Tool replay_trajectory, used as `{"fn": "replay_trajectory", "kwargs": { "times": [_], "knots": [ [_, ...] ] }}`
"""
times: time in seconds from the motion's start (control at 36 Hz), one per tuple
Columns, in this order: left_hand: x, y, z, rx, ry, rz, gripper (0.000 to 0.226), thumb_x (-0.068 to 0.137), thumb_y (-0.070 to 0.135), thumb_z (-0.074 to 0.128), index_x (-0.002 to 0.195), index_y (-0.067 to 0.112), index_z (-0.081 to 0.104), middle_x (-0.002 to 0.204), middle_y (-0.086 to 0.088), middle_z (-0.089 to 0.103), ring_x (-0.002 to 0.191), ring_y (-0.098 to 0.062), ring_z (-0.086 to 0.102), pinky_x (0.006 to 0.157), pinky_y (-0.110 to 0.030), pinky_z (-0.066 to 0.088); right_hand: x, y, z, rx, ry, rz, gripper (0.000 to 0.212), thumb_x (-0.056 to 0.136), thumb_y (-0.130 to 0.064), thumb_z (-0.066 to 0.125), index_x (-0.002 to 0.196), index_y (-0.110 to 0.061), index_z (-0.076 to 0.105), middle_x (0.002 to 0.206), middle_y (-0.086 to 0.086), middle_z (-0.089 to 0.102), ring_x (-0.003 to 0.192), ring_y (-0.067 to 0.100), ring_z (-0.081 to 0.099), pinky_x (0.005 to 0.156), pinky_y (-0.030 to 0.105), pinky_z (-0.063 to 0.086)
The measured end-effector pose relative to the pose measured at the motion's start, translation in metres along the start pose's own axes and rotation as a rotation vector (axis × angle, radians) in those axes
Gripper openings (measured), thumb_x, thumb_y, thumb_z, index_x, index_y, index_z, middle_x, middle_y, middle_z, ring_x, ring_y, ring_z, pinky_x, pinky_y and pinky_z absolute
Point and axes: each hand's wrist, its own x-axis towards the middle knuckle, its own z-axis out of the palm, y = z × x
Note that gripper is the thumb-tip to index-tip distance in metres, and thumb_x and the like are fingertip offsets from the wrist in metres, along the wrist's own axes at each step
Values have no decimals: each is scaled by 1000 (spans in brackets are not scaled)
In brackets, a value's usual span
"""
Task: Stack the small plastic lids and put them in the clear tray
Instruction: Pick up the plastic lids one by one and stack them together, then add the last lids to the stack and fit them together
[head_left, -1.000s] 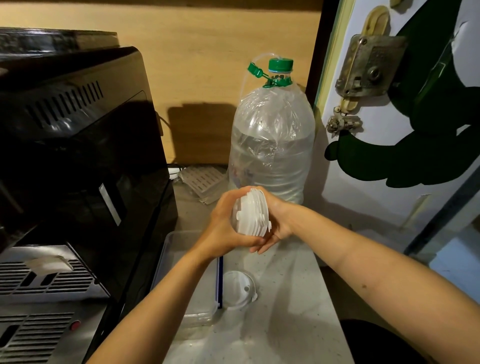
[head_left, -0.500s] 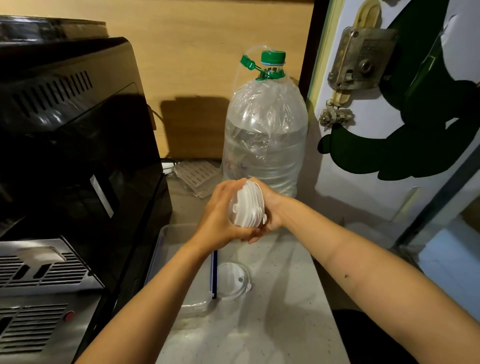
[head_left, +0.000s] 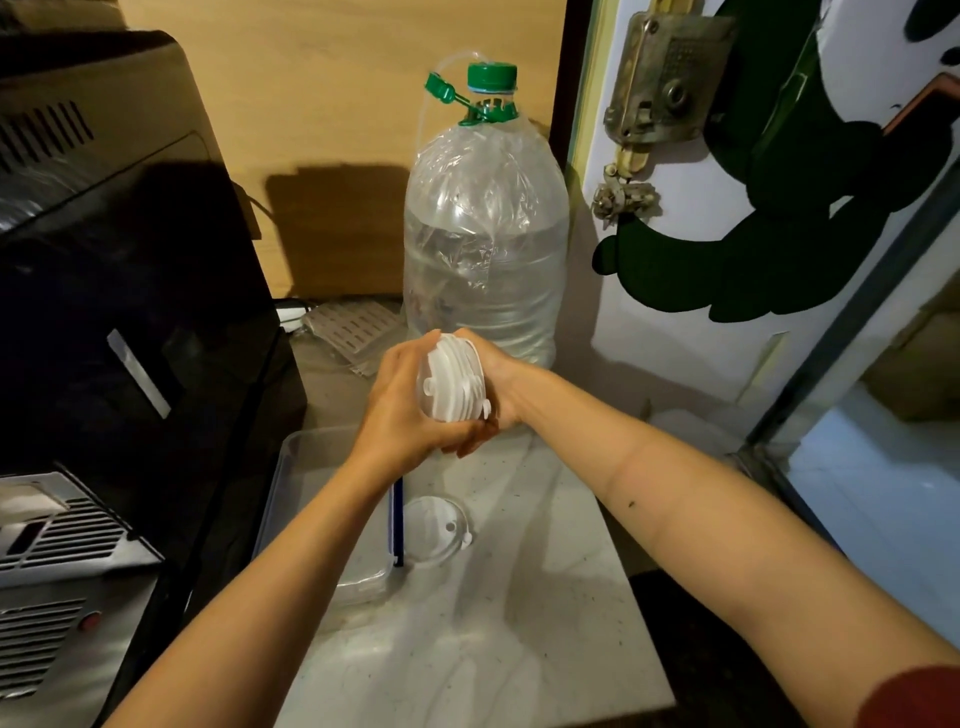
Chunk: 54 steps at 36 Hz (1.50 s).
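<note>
Lids (head_left: 453, 382), white and round, sit on edge as a stack pressed between both hands, held in the air above the desk (head_left: 498, 613). The left hand (head_left: 402, 410) cups the stack's left face, its fingers (head_left: 457, 441) curled under the bottom edge and its thumb reaching over the top. The right hand (head_left: 501, 387) presses the stack's right face, its fingers wrapped below so that both sets of fingertips meet beneath the lids. Both hands are thus clamped on the stack. Small tabs stick out from the lids' rims toward the camera, and the rims are not fully flush with one another.

Below the fingers and nearer the camera, one more lid (head_left: 435, 527) lies flat on the desk, apart from the stack. Just left of that lid, under the left forearm, sits the clear tray (head_left: 311, 467); a dark blue strip runs along its right edge. I cannot tell what, if anything, lies in it at the near corner, where something pale shows through the wall.

Behind the fingers stands a large water bottle (head_left: 485, 249) with a green cap, its body crinkled. Left of the fingers a black machine (head_left: 130, 291) fills the side of the view, with a metal grille at its foot. Right of the fingers, past the bottle, a white door (head_left: 691, 322) carries a brass lock and a green painted shape.
</note>
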Motion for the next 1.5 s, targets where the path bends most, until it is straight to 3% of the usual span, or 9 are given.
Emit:
{"fn": "replay_trajectory", "kwargs": {
  "times": [0.28,0.69,0.83,0.94,1.03,1.14,1.25,1.33,1.5],
  "knots": [
    [-2,-8,-1,156,-73,167,95,51,12,88,132,6,39,139,-18,32,121,-17,31,97,-27,29,0,2,-4,-35,-1,-12,45,83,-52,34,88,-14,59,86,10,61,78,31,59,68,45,51],
    [-3,-18,2,184,-97,171,94,53,13,86,134,8,38,138,-18,33,119,-18,32,94,-30,33,11,6,-5,-100,-27,-1,52,85,-53,33,97,-11,60,99,14,63,87,35,61,64,45,54],
    [-1,-24,1,105,-52,148,93,46,39,69,130,10,41,130,-14,42,112,-13,38,87,-19,34,7,4,-5,-162,-127,24,59,87,-61,28,90,-11,60,88,13,63,74,36,63,60,39,55],
    [1,-31,-2,-88,38,0,91,46,37,71,129,17,39,124,-6,45,107,-14,47,81,-15,41,12,9,-8,-141,-104,0,75,87,-69,16,117,-10,53,98,16,62,97,40,63,78,45,50],
    [-2,-40,-6,-194,64,-62,88,56,15,83,131,21,37,124,-1,48,104,-11,52,84,-23,50,18,20,-11,-143,-43,-52,63,94,-57,19,132,-11,41,99,16,59,114,45,55,87,46,46],
    [-10,-40,-13,-320,94,-149,77,66,-3,76,130,15,37,105,16,49,89,9,53,68,-7,48,33,43,-13,-355,136,-124,49,94,-33,42,139,-13,36,133,17,51,109,39,59,80,37,51],
    [-18,-43,-20,-456,131,-233,63,71,-7,68,121,19,39,97,12,49,84,-4,53,58,-8,51,54,71,-20,-739,158,-215,71,81,-21,66,142,-14,30,143,11,42,119,25,50,85,30,46],
    [-25,-47,-24,-525,164,-300,56,74,-7,65,114,22,39,94,8,50,82,-8,53,54,-9,50,67,90,-18,-951,132,-257,84,74,-19,75,143,-8,28,147,12,36,133,28,39,103,30,36],
    [-37,-54,-33,-621,194,-397,52,77,-7,62,115,20,39,93,5,51,83,-10,53,54,-12,52,85,117,-1,-1285,85,-276,104,66,-36,79,146,-12,17,152,11,25,135,30,34,108,36,36]
  ]
}}
